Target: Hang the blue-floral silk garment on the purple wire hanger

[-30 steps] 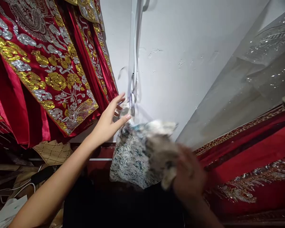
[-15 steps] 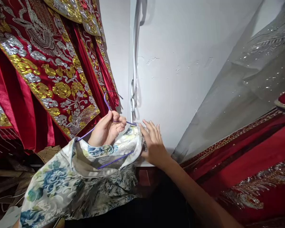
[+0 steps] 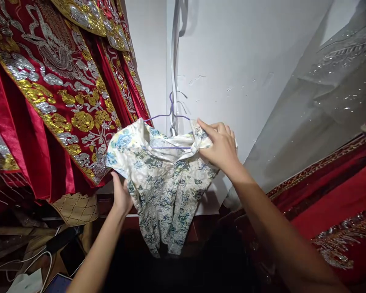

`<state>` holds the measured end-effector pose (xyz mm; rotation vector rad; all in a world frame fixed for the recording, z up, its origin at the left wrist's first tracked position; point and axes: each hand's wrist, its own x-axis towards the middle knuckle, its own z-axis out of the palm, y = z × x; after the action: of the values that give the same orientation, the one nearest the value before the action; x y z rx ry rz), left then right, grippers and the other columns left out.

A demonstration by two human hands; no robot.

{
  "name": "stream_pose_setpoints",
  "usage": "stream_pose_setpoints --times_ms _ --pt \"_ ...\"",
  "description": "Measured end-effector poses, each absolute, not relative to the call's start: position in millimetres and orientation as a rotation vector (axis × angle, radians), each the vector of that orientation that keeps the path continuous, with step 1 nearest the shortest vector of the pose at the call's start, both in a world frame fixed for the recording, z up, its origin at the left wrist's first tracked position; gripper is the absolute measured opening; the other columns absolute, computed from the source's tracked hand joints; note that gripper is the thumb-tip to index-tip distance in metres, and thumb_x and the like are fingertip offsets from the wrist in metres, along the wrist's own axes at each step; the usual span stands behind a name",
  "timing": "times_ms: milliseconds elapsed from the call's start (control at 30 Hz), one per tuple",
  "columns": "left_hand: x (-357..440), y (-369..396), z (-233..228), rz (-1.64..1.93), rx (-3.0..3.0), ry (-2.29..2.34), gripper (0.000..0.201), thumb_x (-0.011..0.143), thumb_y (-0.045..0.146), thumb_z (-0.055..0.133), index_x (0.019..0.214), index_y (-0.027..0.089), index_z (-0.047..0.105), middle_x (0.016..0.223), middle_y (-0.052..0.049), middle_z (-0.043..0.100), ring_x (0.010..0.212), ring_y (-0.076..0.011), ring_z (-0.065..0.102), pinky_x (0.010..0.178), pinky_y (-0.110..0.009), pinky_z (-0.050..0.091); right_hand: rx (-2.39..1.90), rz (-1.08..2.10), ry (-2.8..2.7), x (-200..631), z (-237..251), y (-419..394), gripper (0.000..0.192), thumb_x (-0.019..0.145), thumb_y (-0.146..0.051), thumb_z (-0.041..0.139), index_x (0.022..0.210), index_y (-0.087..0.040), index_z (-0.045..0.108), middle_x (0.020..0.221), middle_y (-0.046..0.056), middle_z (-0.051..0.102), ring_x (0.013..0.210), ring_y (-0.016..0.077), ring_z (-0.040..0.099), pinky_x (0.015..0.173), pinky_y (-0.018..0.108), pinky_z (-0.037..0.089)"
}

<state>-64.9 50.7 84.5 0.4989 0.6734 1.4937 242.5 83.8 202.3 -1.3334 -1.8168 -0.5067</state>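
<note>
Against the white wall (image 3: 232, 53), our floral shirt (image 3: 167, 191) was already on its purple hanger (image 3: 158, 116), though we couldn't tell if the hook had caught the strap (image 3: 173, 61); creases looked unsmoothed. Our right hand (image 3: 221, 145) gripped one shoulder, our left hand (image 3: 121, 197) sat at the sleeve, grip unclear. Red embroidered garments (image 3: 76, 110) hung left, above a white cable (image 3: 50, 264).

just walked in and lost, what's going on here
A person is handling a floral top on a purple hanger. The right hand holds the top at one shoulder; the left hand is at the opposite sleeve, its grip unclear. The hanger's hook is by a white strap; whether it has caught is unclear.
</note>
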Motion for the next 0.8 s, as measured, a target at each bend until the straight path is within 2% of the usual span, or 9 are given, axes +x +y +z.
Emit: stream_pose_setpoints --times_ms 67,133,200,267,333,400,467,567,800 --pt "-59.8 38.1 56.9 1.55 0.703 0.922 0.071 0.078 0.074 0.064 0.121 0.018 0.066 0.126 -0.013 0.071 0.129 -0.0298 0.061 0.108 -0.041 0.049 -1.363 -0.466 -1.785 245.3 189.7 71.3 0.076 0.076 -0.025 0.065 0.15 -0.032 0.05 0.119 0.012 0.053 0.113 0.0366 0.048 0.097 0.056 0.04" --pt "-48.9 30.1 34.0 1.53 0.92 1.127 0.063 0.075 0.059 0.078 0.12 0.016 0.067 0.13 -0.014 0.069 0.131 -0.0303 0.059 0.11 -0.04 0.047 -1.336 -0.375 -1.784 245.3 174.1 57.4 0.08 0.074 -0.022 0.067 0.151 -0.033 0.049 0.133 0.012 0.052 0.126 0.0398 0.043 0.106 0.061 0.036" --pt "-34.9 25.3 17.3 1.506 0.95 1.197 0.057 0.077 0.05 0.08 0.119 0.014 0.067 0.129 -0.015 0.069 0.129 -0.031 0.061 0.109 -0.041 0.048 -1.263 -0.175 -1.756 241.2 155.7 43.5 0.081 0.075 -0.024 0.069 0.152 -0.033 0.046 0.148 0.01 0.047 0.138 0.0384 0.038 0.114 0.06 0.031" --pt "-21.6 21.2 6.9 1.525 0.849 1.194 0.055 0.082 0.052 0.074 0.121 0.015 0.065 0.127 -0.017 0.07 0.126 -0.0311 0.063 0.106 -0.042 0.05 -1.197 0.137 -1.64 231.3 132.0 29.6 0.076 0.079 -0.031 0.07 0.152 -0.029 0.046 0.152 0.01 0.048 0.14 0.0336 0.042 0.116 0.055 0.035" --pt "-12.7 16.4 2.9 1.545 0.766 1.21 0.058 0.083 0.053 0.074 0.126 0.016 0.062 0.127 -0.017 0.069 0.129 -0.0301 0.061 0.108 -0.042 0.049 -1.179 0.477 -1.429 215.3 101.0 15.7 0.065 0.084 -0.04 0.069 0.144 -0.022 0.053 0.139 0.014 0.06 0.125 0.0302 0.058 0.104 0.049 0.048" --pt "-10.0 10.2 5.2 1.551 0.716 1.241 0.062 0.082 0.052 0.076 0.132 0.02 0.058 0.131 -0.016 0.067 0.134 -0.029 0.057 0.112 -0.042 0.046 -1.176 0.762 -1.211 195.2 66.3 2.5 0.045 0.089 -0.05 0.062 0.12 -0.018 0.065 0.105 0.013 0.073 0.095 0.0271 0.069 0.085 0.044 0.056" --pt "-12.2 2.9 13.0 1.52 0.685 1.229 0.064 0.081 0.049 0.078 0.135 0.022 0.056 0.134 -0.015 0.066 0.136 -0.0285 0.055 0.114 -0.042 0.044 -1.154 0.963 -1.088 175.0 36.9 -9.0 0.04 0.091 -0.059 0.056 0.097 -0.02 0.068 0.084 0.01 0.072 0.073 0.0247 0.067 0.069 0.039 0.055" --pt "-17.1 -9.7 28.3 1.436 0.676 1.117 0.063 0.081 0.044 0.08 0.136 0.024 0.057 0.134 -0.014 0.066 0.133 -0.0292 0.058 0.114 -0.042 0.045 -1.056 1.207 -1.056 152.3 21.1 -19.9 0.047 0.093 -0.064 0.05 0.083 -0.021 0.064 0.068 0.007 0.066 0.059 0.0212 0.059 0.056 0.035 0.046" --pt "-6.3 -28.6 32.4 1.339 0.683 1.036 0.063 0.078 0.044 0.081 0.134 0.023 0.06 0.135 -0.014 0.067 0.132 -0.0317 0.058 0.114 -0.046 0.046 -0.982 1.156 -1.2 147.6 53.7 -28.8 0.037 0.095 -0.049 0.056 0.072 -0.02 0.053 0.057 -0.003 0.048 0.054 0.0116 0.042 0.053 0.026 0.033"
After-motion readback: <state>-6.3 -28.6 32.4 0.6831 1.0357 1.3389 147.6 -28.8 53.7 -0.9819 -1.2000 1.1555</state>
